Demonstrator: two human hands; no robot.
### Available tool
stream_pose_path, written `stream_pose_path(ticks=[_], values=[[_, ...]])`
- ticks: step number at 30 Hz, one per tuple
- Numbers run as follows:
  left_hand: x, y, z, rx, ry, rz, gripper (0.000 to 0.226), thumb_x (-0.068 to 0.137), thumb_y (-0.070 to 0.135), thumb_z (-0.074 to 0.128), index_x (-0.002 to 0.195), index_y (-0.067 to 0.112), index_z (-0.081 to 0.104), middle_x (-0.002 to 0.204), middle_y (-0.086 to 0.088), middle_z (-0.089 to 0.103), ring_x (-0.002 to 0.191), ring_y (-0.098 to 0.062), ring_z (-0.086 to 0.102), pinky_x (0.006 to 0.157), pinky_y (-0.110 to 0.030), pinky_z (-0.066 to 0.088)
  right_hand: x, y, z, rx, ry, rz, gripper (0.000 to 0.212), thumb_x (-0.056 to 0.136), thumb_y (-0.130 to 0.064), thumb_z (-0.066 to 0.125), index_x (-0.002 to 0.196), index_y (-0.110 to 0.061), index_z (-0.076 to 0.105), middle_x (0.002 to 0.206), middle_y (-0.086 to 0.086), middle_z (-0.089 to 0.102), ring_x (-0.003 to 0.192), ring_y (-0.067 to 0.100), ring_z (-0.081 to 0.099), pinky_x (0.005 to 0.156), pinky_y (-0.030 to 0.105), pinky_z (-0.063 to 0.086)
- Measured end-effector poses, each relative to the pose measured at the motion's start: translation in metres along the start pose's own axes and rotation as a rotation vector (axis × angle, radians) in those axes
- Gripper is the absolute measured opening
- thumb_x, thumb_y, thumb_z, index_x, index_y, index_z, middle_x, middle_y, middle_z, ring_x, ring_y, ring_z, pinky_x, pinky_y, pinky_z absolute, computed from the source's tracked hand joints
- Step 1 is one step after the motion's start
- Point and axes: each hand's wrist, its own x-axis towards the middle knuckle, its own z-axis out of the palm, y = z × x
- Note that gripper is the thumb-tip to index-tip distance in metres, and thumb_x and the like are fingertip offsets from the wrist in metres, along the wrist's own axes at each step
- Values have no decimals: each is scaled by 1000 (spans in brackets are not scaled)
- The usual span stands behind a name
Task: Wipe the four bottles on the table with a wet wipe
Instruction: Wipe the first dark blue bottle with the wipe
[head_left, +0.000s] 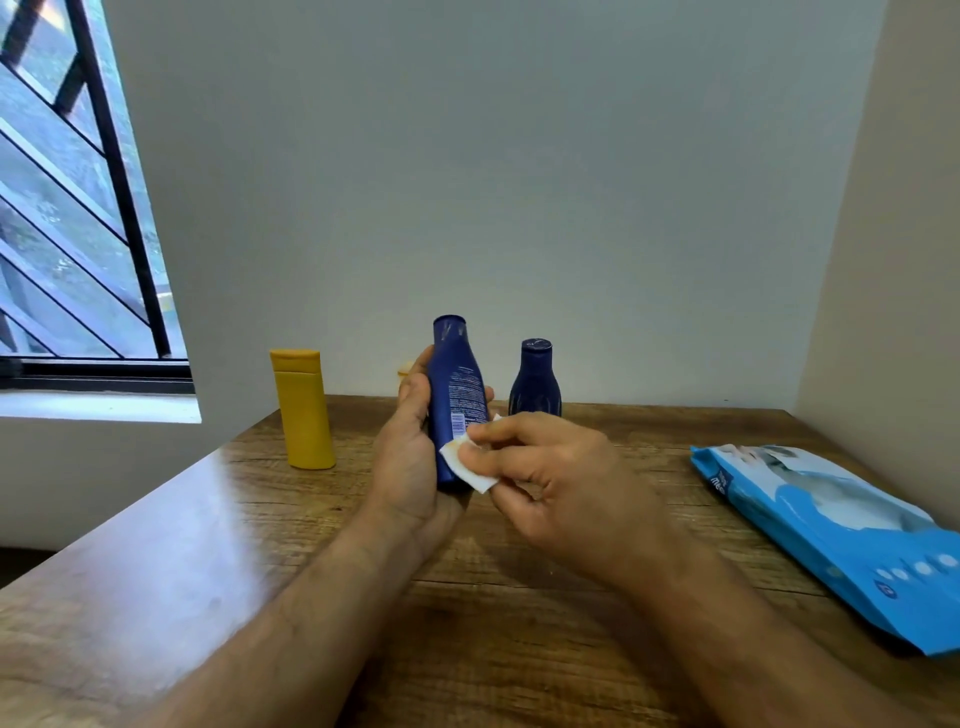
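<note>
My left hand (410, 457) grips a tall dark blue bottle (457, 384) upright above the wooden table (208, 545), label side toward me. My right hand (550, 483) pinches a folded white wet wipe (460, 460) against the bottle's lower part. A second, shorter dark blue bottle (536, 379) stands behind near the wall. A yellow bottle (304, 410) stands to the left. A small pale yellow object (404, 373) peeks out behind my left hand, mostly hidden.
A blue pack of wet wipes (831, 530) lies flat at the table's right side, near the right wall. A barred window (78, 208) is at the left. The table stands in a corner, against the back wall.
</note>
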Motion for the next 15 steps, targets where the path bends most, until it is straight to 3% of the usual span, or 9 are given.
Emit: stream_pose_path(ticks=[4, 6, 9, 12, 15], values=[[-2, 0, -1, 11, 17, 8, 39, 106, 44, 38, 135, 31, 61, 106, -16, 62, 89, -25, 63, 85, -44, 54, -2, -2, -4, -64, -32, -49, 29, 88, -27, 69, 116, -22, 71, 119, -3, 62, 104, 9, 60, 85, 15, 48], [-5, 0, 1, 17, -16, 0, 40, 105, 44, 37, 135, 31, 61, 104, -14, 64, 88, -24, 64, 84, -42, 55, -1, -2, -3, -77, 0, -64, 30, 88, -30, 64, 116, -20, 71, 114, -3, 62, 101, 9, 60, 84, 19, 52], [-10, -3, 5, 78, -119, -21, 41, 103, 40, 38, 137, 29, 58, 109, -12, 70, 90, -24, 69, 79, -39, 60, 0, -3, -1, 7, 148, 12, 32, 91, -31, 57, 117, -21, 71, 107, -6, 64, 94, 5, 59, 84, 16, 51], [-14, -8, 10, 144, -196, -54, 46, 96, 36, 44, 141, 26, 54, 131, -11, 67, 110, -25, 68, 87, -36, 60, 3, 0, -5, 41, 302, 138, 32, 93, -30, 57, 122, -22, 68, 104, -8, 62, 90, 4, 57, 82, 15, 50], [-15, -10, 12, 172, -214, -87, 49, 94, 37, 47, 141, 25, 55, 136, -10, 64, 118, -27, 64, 84, -35, 59, 6, 5, -8, 35, 431, 169, 29, 93, -27, 62, 120, -19, 69, 103, -4, 66, 90, 6, 61, 82, 15, 50]])
